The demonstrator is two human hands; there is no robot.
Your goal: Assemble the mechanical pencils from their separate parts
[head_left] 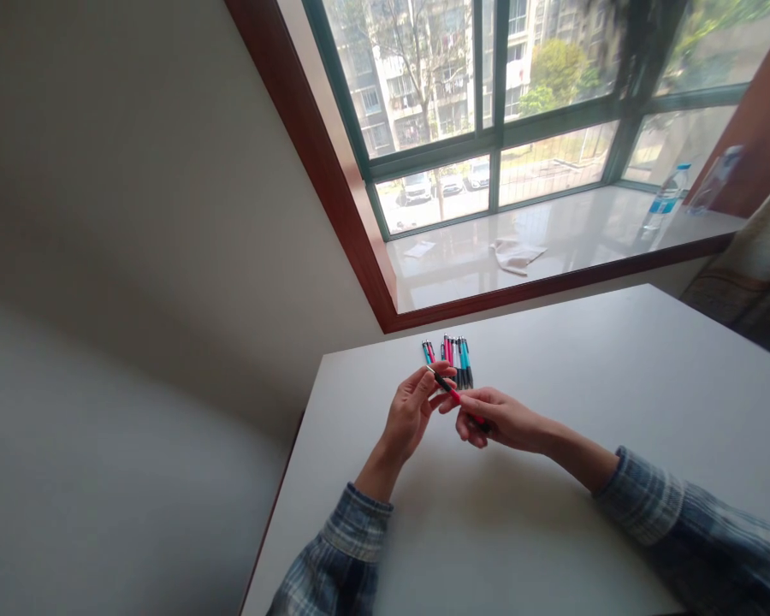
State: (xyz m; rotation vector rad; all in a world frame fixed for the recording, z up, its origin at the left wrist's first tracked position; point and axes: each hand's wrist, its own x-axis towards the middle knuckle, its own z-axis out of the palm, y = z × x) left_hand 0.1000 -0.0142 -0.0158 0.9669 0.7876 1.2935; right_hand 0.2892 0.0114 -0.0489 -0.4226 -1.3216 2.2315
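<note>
A red pen with a black grip (446, 385) is held above the table, slanting, its silver tip pointing up and to the left. My left hand (409, 412) is closed on the front end near the tip, thumb against the grip. The red barrel lies in the fingers of my right hand (504, 417), which pinch it near the middle and partly cover its rear end. Just beyond my hands, several pens (466, 361) in red, white and teal lie side by side. A smaller bunch of pens (428, 351) lies left of them, partly hidden by my left hand.
The white table (590, 368) reaches to the wall under a window. On the window sill (449, 287) are a crumpled cloth (517, 255), a paper scrap (419, 249) and a water bottle (667, 198) with a blue cap. A curtain (754, 265) hangs at the right.
</note>
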